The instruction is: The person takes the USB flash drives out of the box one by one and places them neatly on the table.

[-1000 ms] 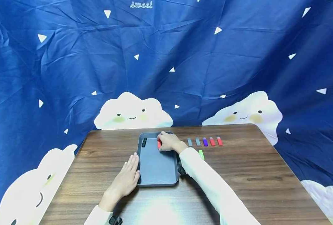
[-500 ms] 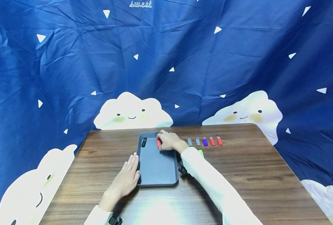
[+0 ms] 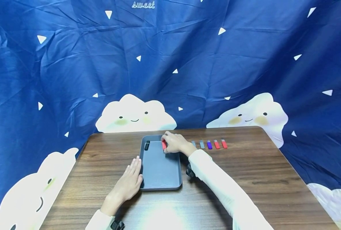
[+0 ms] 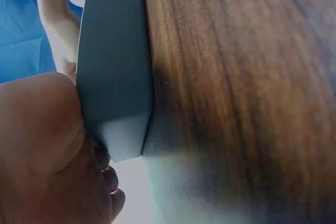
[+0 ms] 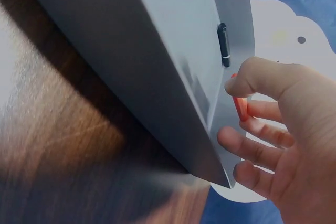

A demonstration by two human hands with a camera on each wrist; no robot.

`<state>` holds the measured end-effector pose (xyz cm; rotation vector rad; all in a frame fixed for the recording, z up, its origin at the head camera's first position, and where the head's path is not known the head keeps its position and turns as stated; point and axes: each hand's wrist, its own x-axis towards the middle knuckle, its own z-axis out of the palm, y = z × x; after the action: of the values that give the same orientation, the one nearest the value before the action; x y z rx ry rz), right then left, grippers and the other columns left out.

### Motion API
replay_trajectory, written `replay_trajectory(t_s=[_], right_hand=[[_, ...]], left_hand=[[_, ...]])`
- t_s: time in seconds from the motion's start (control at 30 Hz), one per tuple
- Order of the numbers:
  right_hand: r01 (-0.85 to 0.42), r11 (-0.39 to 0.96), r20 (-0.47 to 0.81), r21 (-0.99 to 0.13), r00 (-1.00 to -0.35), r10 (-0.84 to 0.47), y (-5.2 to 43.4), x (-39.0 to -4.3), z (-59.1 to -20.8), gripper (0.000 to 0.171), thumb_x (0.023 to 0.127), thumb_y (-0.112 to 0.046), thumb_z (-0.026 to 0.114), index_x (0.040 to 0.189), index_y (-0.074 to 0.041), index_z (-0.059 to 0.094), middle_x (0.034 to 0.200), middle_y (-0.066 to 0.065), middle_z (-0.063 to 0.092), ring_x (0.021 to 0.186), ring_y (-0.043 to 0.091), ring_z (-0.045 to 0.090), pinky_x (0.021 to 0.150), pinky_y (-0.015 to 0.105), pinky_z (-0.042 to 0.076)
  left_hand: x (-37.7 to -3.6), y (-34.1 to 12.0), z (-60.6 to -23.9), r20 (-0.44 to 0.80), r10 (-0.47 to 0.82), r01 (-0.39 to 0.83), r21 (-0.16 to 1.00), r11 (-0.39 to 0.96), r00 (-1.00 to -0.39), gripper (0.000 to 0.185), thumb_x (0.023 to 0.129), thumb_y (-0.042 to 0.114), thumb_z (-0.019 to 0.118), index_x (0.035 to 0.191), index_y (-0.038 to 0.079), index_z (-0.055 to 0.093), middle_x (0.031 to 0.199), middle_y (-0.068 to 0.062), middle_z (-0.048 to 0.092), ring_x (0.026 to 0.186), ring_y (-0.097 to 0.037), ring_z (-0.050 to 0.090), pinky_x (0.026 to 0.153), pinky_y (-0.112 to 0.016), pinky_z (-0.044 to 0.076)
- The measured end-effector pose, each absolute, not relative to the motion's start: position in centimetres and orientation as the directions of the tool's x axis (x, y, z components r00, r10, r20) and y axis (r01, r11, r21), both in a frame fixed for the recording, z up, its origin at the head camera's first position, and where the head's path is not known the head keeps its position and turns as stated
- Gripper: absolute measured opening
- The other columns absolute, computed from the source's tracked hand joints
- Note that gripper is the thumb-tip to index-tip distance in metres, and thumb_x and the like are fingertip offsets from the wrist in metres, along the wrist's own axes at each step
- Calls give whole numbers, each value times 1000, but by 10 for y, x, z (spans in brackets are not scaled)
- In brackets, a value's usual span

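A grey tray (image 3: 161,172) lies on the table. Inside its far end, my right hand (image 3: 174,143) pinches a red USB stick (image 3: 164,146) between thumb and fingers. The right wrist view shows that red stick (image 5: 241,107) tilted, its lower end at the fingertips. A black USB stick (image 3: 146,145) lies to its left, in the tray's far left corner. Along the tray's left wall rests my left hand (image 3: 128,183), fingers straight and together. In the left wrist view that hand (image 4: 42,145) touches the outside of the tray wall (image 4: 115,61).
Right of the tray, a row of USB sticks lies on the wooden table (image 3: 259,172): grey ones (image 3: 202,144), a purple one (image 3: 209,145) and red ones (image 3: 224,144). My right forearm passes over the tray's right wall. A blue curtain (image 3: 170,64) hangs behind.
My right hand has shifted slightly right with the red USB stick, which now tilts. The sleeve has come over the green stick and hides it. My left hand stays put.
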<state>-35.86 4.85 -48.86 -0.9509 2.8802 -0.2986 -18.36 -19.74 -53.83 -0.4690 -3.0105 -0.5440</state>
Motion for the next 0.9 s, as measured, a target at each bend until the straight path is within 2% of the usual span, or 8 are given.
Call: replay_trajectory(t_s=[0.63,0.9], right_hand=[[-617,770,4,-160,-781,-625,61,-354,-481,59,87,-36,83,140,-18,64,128,3,57,82,18,57,74,33,48],[-633,758,33,-154,-771,-637,69,-349,-476,59,85,-34,84,138,-18,66,124,1,57,76,18,57,68,31,46]], left_hand=[[-184,-198,-539,76,285,294,334,895,-955,62,113,17,43,166,-8,24,176,-24,19,165,-41,20,133,-59,23],[-184,-198,-538,69,283,289,341,895,-957,62,113,18,43,166,-8,24,177,-24,19,165,-40,20,134,-59,23]])
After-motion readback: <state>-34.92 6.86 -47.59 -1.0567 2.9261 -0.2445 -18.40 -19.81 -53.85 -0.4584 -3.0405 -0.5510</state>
